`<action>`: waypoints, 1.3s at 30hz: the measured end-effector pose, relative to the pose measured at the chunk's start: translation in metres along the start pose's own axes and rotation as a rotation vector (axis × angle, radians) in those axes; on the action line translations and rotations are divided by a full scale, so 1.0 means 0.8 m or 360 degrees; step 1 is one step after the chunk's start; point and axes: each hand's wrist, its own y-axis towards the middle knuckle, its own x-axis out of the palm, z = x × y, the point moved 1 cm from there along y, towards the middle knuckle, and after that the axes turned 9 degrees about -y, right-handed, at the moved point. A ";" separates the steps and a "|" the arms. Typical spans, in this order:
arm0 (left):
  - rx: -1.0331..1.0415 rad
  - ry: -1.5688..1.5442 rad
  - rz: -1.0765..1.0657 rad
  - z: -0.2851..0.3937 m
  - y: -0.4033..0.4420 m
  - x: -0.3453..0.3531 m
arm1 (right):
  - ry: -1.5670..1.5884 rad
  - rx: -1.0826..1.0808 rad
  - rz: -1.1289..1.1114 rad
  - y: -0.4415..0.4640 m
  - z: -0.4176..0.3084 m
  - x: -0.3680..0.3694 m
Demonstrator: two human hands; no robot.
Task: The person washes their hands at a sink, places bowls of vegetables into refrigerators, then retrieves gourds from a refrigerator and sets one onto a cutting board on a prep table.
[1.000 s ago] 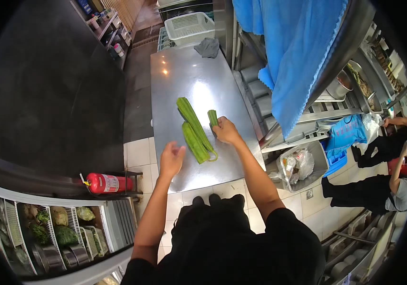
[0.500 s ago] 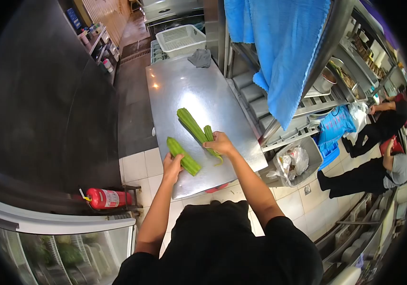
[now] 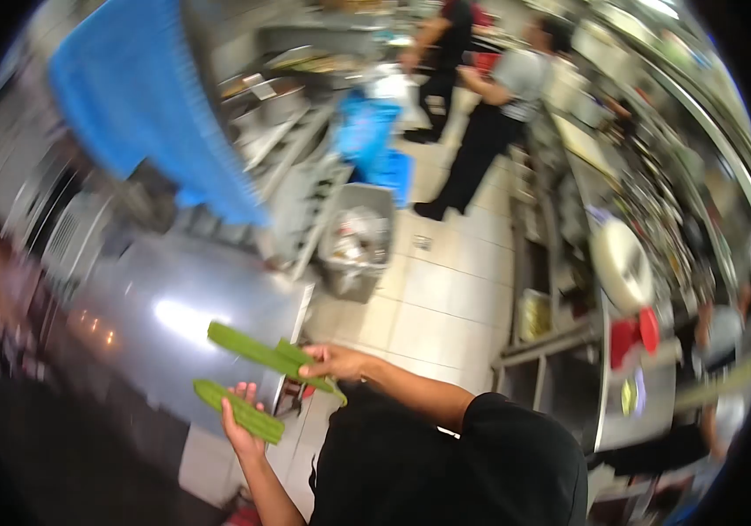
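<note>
My left hand [image 3: 245,419] is wrapped round a thick green ridged gourd [image 3: 217,401], its thumb across the top. In my right hand [image 3: 327,361] are a long ridged green gourd [image 3: 244,344] and a shorter green piece [image 3: 289,352] lying against it, with a thin curled end hanging past the fingers. Both hands are over the near edge of the steel table [image 3: 147,324], and the gourds are apart from each other.
Right of the table stands a grey bin [image 3: 353,285] holding plastic bags, with blue bags [image 3: 365,131] behind it. A blue cloth [image 3: 143,96] hangs at upper left. Two people [image 3: 489,123] stand further off. A steel counter [image 3: 621,425] with a white round lid [image 3: 621,263] runs along the right.
The view has swung to the right, so the table now shows at lower left. My left hand has taken up the thick gourd, and my right hand has gathered the long one with the short piece.
</note>
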 end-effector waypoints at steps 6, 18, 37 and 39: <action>-0.0234 0.0193 -0.0716 -0.115 0.008 0.118 | -0.0101 -0.0232 0.0280 -0.175 -0.036 -0.030; -0.1019 0.0197 -0.1173 -0.335 0.069 0.267 | -0.0013 -0.0188 0.0862 -0.324 -0.001 -0.146; 0.0418 0.1651 -0.1066 -0.351 0.165 0.411 | -0.0213 0.0226 0.1179 -0.198 -0.003 -0.525; 0.0396 0.1622 -0.1060 -0.369 0.190 0.416 | -0.0713 0.0056 0.1275 -0.172 -0.070 -0.528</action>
